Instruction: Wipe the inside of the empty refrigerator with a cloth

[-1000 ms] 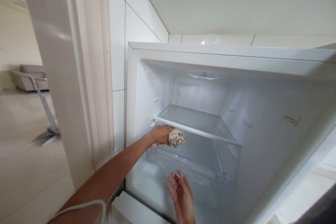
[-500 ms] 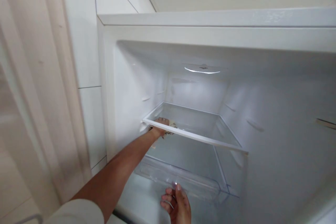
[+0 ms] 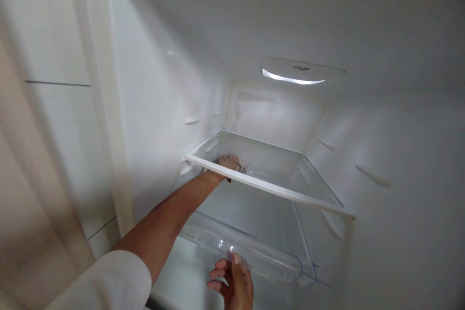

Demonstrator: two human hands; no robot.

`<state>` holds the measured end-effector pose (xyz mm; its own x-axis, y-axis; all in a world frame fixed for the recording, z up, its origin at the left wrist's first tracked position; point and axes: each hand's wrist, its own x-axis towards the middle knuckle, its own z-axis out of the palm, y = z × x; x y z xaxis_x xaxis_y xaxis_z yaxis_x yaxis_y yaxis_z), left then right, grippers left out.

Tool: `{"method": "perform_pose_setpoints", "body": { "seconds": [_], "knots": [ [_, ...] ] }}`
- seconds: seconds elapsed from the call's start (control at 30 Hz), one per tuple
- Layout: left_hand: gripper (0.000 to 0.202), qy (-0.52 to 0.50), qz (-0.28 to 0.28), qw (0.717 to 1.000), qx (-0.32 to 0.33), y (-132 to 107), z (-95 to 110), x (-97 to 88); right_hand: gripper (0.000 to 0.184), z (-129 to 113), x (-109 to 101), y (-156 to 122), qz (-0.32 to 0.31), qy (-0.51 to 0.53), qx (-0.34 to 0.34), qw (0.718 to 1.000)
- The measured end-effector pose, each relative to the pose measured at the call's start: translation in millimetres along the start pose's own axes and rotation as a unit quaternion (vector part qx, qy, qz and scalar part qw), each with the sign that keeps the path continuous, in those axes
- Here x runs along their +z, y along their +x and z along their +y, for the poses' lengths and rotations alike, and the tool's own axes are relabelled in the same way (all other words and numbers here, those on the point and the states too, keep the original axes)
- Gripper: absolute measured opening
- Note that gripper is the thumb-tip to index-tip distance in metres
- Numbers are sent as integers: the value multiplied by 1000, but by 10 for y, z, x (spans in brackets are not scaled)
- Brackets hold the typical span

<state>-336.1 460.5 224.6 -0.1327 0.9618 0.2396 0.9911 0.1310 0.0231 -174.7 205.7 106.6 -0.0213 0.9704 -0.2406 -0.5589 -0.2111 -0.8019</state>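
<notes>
My left hand (image 3: 228,161) reaches deep into the fridge, seen through the glass shelf (image 3: 261,185) above it. It is closed on a light, crumpled cloth (image 3: 241,165), partly hidden by the hand and the shelf's white front edge. Lower down and nearer me, my right hand (image 3: 236,283) is at the front of a clear plastic drawer (image 3: 250,249). Its thumb and forefinger pinch the drawer's front lip, while the other fingers curl loosely.
White fridge walls with moulded shelf ledges (image 3: 373,175) rise on both sides. A lit lamp (image 3: 294,77) is set in the ceiling. Pale wall tiles (image 3: 54,121) stand outside the fridge at left.
My view has moved closer into the fridge, so the outer top edge is out of sight. My left hand and the cloth have shifted slightly right under the shelf. My right hand stays at the drawer.
</notes>
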Motion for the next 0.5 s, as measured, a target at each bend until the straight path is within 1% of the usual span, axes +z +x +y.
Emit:
{"method": "perform_pose_setpoints", "body": {
  "seconds": [0.07,0.13,0.2,0.27,0.33,0.37,0.43,0.5],
  "knots": [
    [49,-15,-14,999,32,0,66,-8,67,4,-11,1,-10,-6,5,1000],
    [52,-36,-30,996,74,-3,243,-20,65,14,-23,6,-23,-15,7,1000],
    [51,-62,-44,990,123,-26,532,-34,65,26,-39,17,-32,-24,5,999],
    [48,-87,-55,979,178,-79,877,-50,66,36,-60,36,-38,-34,0,999],
    [54,-109,-59,964,236,-146,1188,-73,67,35,-88,60,-40,-37,-1,999],
    [59,-119,-59,957,260,-178,1307,-87,67,29,-105,71,-39,-36,-3,999],
    [68,-135,-65,944,295,-221,1450,-124,68,6,-140,87,-33,-32,-5,999],
    [70,-154,-80,933,315,-239,1487,-173,68,-26,-166,89,-27,-28,-7,999]
  ]
}}
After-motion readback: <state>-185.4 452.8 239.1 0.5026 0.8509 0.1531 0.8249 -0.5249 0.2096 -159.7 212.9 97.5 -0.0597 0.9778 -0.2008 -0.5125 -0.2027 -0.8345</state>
